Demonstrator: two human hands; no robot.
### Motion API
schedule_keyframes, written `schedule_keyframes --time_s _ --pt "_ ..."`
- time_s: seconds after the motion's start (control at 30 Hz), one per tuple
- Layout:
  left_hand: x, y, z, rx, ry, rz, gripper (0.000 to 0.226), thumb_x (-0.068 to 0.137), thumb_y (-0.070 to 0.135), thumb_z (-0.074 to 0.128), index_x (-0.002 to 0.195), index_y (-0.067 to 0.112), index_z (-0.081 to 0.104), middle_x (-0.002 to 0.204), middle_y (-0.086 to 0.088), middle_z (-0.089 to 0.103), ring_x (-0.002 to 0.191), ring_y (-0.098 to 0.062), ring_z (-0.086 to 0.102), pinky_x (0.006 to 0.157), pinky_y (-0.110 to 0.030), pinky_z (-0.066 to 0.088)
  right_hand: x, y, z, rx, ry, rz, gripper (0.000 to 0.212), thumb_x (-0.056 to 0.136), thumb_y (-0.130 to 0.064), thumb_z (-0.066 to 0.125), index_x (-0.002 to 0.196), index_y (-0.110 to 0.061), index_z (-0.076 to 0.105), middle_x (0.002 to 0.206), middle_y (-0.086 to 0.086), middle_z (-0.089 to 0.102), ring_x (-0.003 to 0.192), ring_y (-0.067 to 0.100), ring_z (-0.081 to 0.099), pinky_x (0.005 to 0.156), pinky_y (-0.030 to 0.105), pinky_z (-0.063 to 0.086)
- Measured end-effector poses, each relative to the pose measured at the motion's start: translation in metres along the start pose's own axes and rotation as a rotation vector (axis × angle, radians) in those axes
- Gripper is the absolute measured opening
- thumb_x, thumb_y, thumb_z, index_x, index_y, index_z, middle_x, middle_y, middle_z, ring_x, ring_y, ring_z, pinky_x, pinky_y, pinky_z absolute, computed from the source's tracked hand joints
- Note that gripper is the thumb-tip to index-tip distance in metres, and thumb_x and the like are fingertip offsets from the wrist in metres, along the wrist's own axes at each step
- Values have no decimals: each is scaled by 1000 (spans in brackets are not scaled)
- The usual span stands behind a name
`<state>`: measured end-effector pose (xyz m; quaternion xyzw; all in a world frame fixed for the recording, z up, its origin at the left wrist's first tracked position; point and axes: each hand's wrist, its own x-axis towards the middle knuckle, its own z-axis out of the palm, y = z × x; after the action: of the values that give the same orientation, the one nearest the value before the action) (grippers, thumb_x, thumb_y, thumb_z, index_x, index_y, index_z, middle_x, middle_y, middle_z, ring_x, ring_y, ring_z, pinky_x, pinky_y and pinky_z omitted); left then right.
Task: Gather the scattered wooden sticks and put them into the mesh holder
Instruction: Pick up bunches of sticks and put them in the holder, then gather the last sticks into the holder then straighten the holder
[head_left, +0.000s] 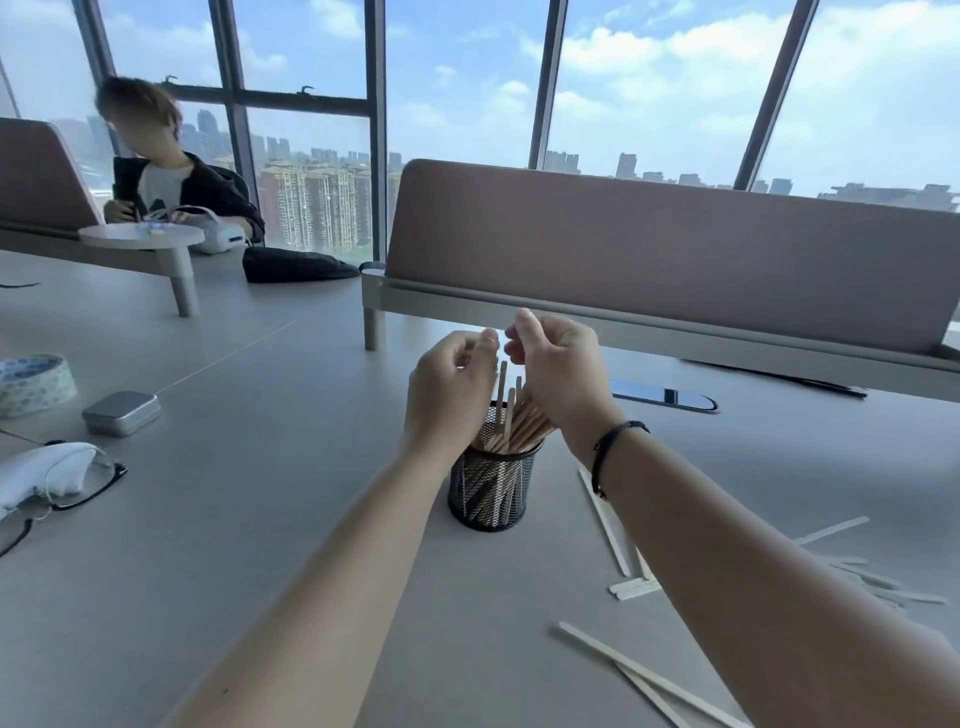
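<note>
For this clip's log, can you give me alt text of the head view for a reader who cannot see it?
Both hands, left hand and right hand, hover with curled fingers over a black mesh holder packed with upright sticks on a grey table. More loose sticks lie scattered to the right. A tin, tape and glasses sit at the left.

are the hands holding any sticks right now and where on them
Cannot tell for sure. Both the left hand and right hand are curled around the top ends of the sticks standing in the mesh holder.
</note>
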<state>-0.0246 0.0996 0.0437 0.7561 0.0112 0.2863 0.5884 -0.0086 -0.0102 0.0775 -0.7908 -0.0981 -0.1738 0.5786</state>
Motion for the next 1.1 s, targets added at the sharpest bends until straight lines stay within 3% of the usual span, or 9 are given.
schedule_keyframes --time_s 0.1,0.23,0.37,0.43,0.5,0.63,0.73,0.9,1.1 --pt "-5 2 3 44 -45 25 51 102 52 42 77 13 64 69 6 64 68 -9 57 64 -33 44 -9 9 0 -308 -212 -117 38 100 -32 43 76 -8 59 56 -6 49 52 10 42 52 28 35" --pt "-8 3 4 -46 -89 -17 60 99 61 28 98 19 70 96 5 73 97 -10 66 84 -29 50 -12 12 -4 -386 -407 -155 29 102 -37 31 99 -34 60 84 -7 67 81 11 60 76 31 48" --pt "-10 5 7 -8 -67 -79 26 102 37 43 104 20 62 92 12 66 93 -10 61 71 -16 42 -15 11 -7 -335 -433 -138 42 99 -38 33 112 -7 58 107 11 67 99 27 61 94 44 48" --pt "-12 7 6 64 -50 -58 14 101 30 48 107 23 58 93 14 65 86 -2 61 64 -8 40 -22 14 -18 -221 -363 -123 41 104 -32 37 119 1 54 117 19 64 105 25 57 96 36 45" --pt "-19 10 4 131 26 46 17 101 31 50 112 22 58 106 8 67 99 -9 64 79 -18 46 -30 19 -33 -83 -261 -115 40 105 -36 36 124 -8 58 120 6 65 105 10 56 95 23 42" --pt "-48 28 2 317 243 644 24 99 27 52 108 9 65 114 -5 69 112 -26 60 99 -42 46 -41 50 -81 -136 -208 -58 40 103 -42 41 134 -22 56 129 -14 57 120 1 49 107 25 35" --pt "-93 37 18 337 -95 924 26 95 31 56 100 9 69 121 -8 67 118 -29 59 102 -46 43 -50 89 -139 -592 -115 -81 39 93 -48 57 127 -29 61 135 -6 59 124 14 55 101 32 42" --pt "-165 28 70 694 -1111 676 81 79 79 56 148 43 33 168 2 13 154 -15 5 126 -41 4 -80 122 -227 -787 -170 124 52 91 -54 57 134 -25 57 141 1 56 126 23 54 94 31 40" --pt "-175 16 103 711 -1117 586 92 74 85 53 152 47 23 169 8 10 154 -10 5 125 -35 6 -105 146 -264 -714 -151 159 50 90 -59 54 131 -30 58 139 -2 57 118 20 59 93 32 43"
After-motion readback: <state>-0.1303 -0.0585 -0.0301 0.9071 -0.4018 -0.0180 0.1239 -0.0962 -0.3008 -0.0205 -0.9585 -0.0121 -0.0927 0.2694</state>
